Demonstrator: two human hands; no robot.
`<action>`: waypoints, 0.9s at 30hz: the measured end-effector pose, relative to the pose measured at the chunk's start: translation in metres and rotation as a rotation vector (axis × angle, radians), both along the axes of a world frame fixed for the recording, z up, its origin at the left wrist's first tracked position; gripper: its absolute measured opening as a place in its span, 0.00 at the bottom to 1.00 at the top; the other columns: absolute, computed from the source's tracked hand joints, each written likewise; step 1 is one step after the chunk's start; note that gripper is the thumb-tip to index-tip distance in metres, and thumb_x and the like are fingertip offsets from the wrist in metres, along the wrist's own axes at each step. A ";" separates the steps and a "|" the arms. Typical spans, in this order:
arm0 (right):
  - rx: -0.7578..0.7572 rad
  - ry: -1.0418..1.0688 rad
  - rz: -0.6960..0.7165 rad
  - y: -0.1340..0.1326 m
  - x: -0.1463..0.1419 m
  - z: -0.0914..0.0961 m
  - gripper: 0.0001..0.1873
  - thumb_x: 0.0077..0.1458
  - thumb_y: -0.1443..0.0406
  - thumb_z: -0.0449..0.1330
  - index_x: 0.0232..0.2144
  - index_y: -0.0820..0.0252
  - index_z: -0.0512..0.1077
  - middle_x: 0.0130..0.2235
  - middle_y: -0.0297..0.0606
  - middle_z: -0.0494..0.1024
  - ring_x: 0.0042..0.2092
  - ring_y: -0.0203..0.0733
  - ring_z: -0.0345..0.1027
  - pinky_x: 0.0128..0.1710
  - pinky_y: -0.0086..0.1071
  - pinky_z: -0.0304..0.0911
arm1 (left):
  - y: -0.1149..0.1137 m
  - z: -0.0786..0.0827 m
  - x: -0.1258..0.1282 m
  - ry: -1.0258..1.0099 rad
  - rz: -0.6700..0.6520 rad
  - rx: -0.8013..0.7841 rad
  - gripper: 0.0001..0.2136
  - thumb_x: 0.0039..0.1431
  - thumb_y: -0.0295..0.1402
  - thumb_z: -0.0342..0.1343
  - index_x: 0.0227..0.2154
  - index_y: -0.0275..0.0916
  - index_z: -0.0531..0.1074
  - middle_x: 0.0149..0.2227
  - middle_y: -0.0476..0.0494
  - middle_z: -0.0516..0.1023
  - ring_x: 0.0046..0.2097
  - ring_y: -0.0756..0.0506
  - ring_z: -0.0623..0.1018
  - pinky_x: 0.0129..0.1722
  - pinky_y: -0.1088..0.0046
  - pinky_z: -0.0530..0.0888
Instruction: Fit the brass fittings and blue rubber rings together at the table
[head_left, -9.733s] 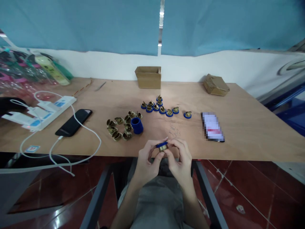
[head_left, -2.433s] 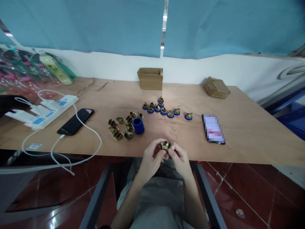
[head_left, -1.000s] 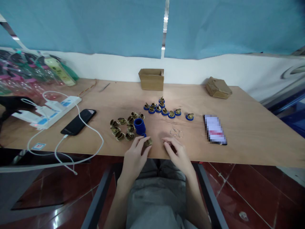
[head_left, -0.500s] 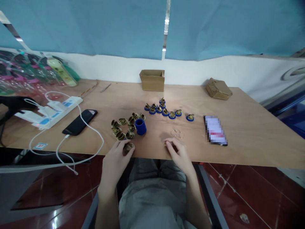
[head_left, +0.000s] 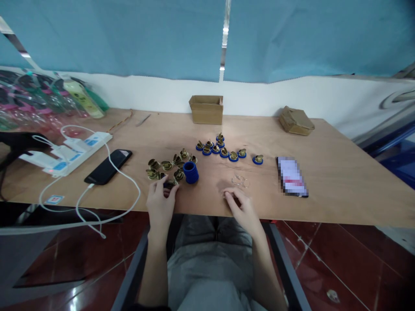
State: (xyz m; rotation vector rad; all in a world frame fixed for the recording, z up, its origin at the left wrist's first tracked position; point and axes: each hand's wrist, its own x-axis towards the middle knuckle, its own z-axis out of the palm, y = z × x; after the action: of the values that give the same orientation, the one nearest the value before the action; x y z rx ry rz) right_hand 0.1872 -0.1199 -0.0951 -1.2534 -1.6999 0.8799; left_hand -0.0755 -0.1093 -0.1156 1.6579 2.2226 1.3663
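Note:
My left hand is at the near edge of a cluster of round brass-coloured pieces with raised flaps. Its thumb and fingers close round one such piece, mostly hidden by the hand. Just right of that cluster stands a short stack of blue rings. My right hand rests near the table's front edge, fingertips pinched together; what they hold is too small to make out. Beyond them lie several thin wire rings. Farther back sit several brass-coloured pieces fitted with blue rings.
A dark phone and a white power strip with loose cables lie left. Another phone lies right. An open cardboard box and a closed cardboard box stand at the back. Bottles crowd the far left.
My left hand has moved forward from the table edge into the brass-coloured cluster, and some pieces there have shifted. My right hand stays in about the same place.

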 end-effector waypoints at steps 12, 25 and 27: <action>0.012 -0.013 -0.010 -0.001 -0.001 0.002 0.13 0.70 0.59 0.54 0.42 0.56 0.78 0.41 0.39 0.82 0.41 0.44 0.76 0.37 0.33 0.69 | -0.025 0.027 0.022 0.004 -0.008 0.232 0.15 0.70 0.32 0.53 0.57 0.42 0.72 0.45 0.43 0.84 0.40 0.46 0.83 0.44 0.70 0.76; 0.020 -0.016 -0.001 0.000 -0.001 0.004 0.13 0.70 0.60 0.53 0.41 0.56 0.77 0.40 0.39 0.82 0.41 0.44 0.76 0.38 0.34 0.69 | -0.023 0.041 0.034 0.115 -0.164 0.340 0.10 0.70 0.31 0.54 0.47 0.41 0.80 0.41 0.42 0.85 0.42 0.46 0.81 0.48 0.67 0.77; 0.018 -0.020 -0.001 0.000 -0.001 0.004 0.13 0.70 0.60 0.54 0.41 0.56 0.77 0.40 0.39 0.82 0.40 0.44 0.76 0.38 0.34 0.69 | -0.017 0.045 0.033 0.071 -0.178 0.317 0.10 0.70 0.32 0.54 0.46 0.39 0.79 0.44 0.40 0.83 0.46 0.45 0.81 0.50 0.66 0.77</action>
State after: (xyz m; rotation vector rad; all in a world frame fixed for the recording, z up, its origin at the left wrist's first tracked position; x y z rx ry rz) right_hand 0.1859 -0.1202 -0.0911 -1.2548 -1.7193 0.8523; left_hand -0.0421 -0.1263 -0.0706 1.9756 1.9109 1.7040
